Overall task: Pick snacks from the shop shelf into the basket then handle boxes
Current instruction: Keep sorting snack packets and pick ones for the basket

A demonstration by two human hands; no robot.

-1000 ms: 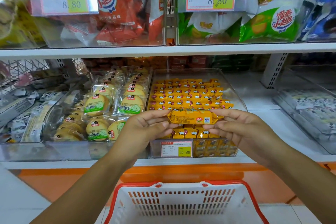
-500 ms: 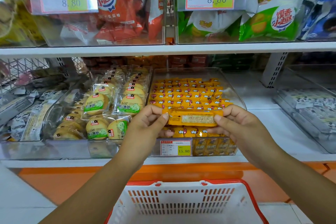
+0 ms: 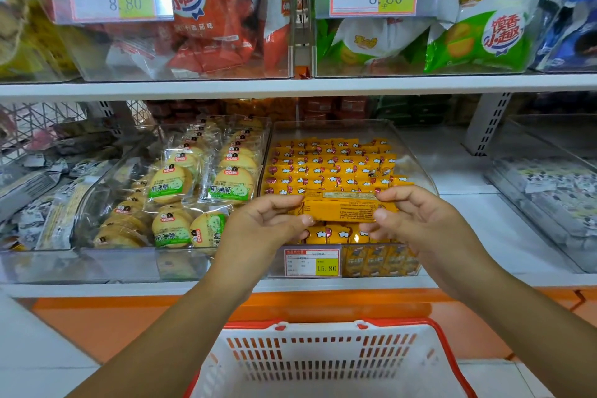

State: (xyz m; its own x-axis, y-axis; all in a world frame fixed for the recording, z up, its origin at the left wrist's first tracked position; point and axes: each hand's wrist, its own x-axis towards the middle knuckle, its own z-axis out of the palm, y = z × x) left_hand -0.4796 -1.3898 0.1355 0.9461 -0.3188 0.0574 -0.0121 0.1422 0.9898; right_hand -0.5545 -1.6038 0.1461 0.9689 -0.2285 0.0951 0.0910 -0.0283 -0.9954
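Observation:
I hold one yellow snack bar [image 3: 339, 208] level in front of the shelf, its printed back side toward me. My left hand [image 3: 261, 226] pinches its left end and my right hand [image 3: 416, 216] pinches its right end. Behind it stands a clear bin [image 3: 416, 168] full of the same yellow bars, with a 15.80 price tag [image 3: 311, 262]. The white basket with a red rim [image 3: 326, 362] sits below my hands at the bottom of the view; what shows of its inside holds nothing.
Left of the yellow bars is a clear bin of round biscuit packs [image 3: 197, 184]. The upper shelf [image 3: 290, 87] carries bins of red bags [image 3: 206, 19] and green bags [image 3: 478, 39]. Another clear bin [image 3: 549, 191] stands at the right. An orange base panel [image 3: 129, 317] runs below the shelf.
The bar has been rotated in both hands, from its front label to its printed back, and lifted slightly toward the bin.

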